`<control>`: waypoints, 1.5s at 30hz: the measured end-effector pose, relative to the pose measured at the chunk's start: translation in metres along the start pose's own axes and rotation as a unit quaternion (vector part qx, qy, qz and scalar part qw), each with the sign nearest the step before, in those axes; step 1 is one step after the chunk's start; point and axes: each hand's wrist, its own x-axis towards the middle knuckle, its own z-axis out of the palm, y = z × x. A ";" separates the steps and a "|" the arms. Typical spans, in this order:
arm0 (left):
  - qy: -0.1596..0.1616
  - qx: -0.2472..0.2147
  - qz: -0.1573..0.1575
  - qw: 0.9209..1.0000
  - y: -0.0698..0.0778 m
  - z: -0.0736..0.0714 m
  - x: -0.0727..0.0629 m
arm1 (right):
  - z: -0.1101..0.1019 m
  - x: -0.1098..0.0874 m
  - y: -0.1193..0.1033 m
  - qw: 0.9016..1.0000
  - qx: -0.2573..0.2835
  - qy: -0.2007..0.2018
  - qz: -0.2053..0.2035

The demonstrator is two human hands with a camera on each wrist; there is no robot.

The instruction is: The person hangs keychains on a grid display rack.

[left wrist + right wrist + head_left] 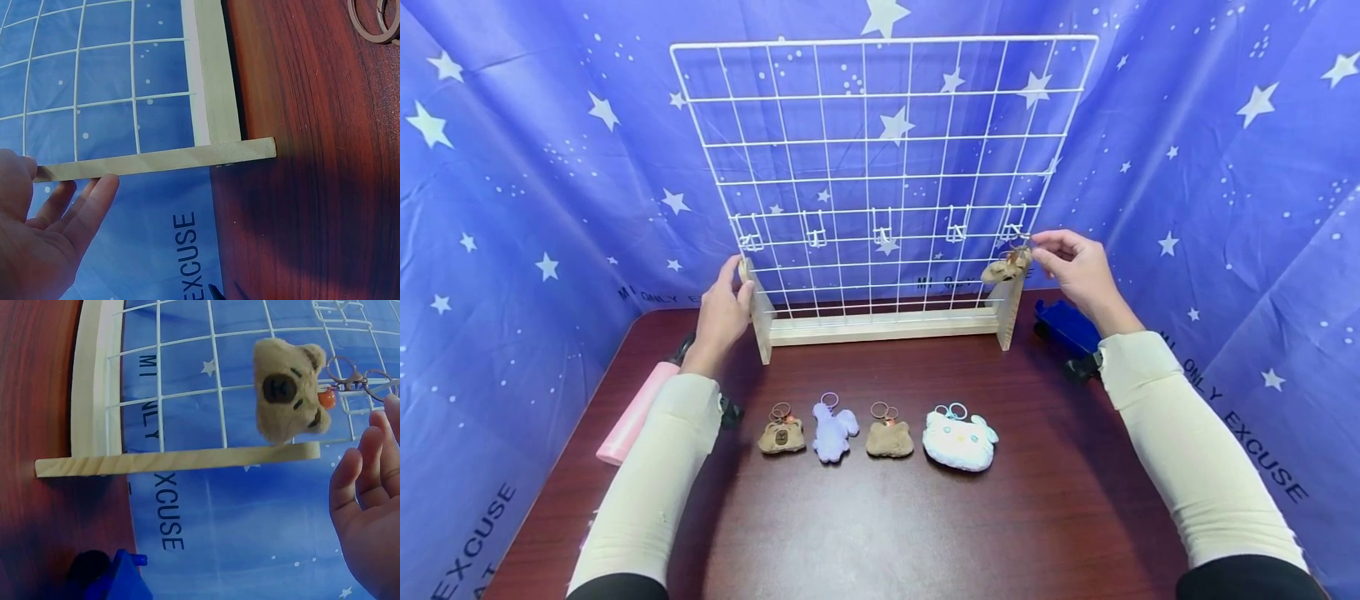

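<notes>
A white wire grid rack [865,158] stands on a wooden base with side posts. My left hand [724,308] holds the left wooden post [156,159] between thumb and fingers. My right hand [1078,271] pinches the metal ring [377,385] of a brown plush bear keychain [284,390] at the rightmost white hook [1013,231]. The bear hangs sideways in front of the right post [181,461]. Whether the ring is on the hook is too small to tell; my right thumb is hidden in the right wrist view.
On the table [880,542] lie a brown bear keychain [781,437], a purple plush keychain [832,435], another brown one [890,439] and a white cat keychain [958,442]. More hooks [816,233] line the grid. A pink cylinder [638,412] lies left, a blue object [1067,327] right.
</notes>
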 end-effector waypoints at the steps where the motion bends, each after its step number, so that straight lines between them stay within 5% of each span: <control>1: 0.000 -0.001 0.000 1.000 0.000 0.000 0.000 | -0.001 -0.001 0.001 1.000 -0.004 0.000 0.002; 12: -0.002 0.001 -0.007 1.000 -0.001 0.000 -0.001 | -0.006 -0.021 0.019 0.998 -0.029 -0.036 0.041; 25: -0.002 -0.002 -0.009 1.000 -0.001 0.000 0.000 | -0.001 -0.047 0.037 0.994 -0.066 -0.080 0.028; 33: -0.006 -0.002 -0.013 1.000 -0.002 0.001 0.000 | 0.005 -0.059 0.049 0.984 -0.140 -0.106 0.035; 45: -0.002 -0.002 -0.008 1.000 -0.003 0.003 0.002 | 0.032 -0.077 0.069 0.968 -0.150 -0.198 0.044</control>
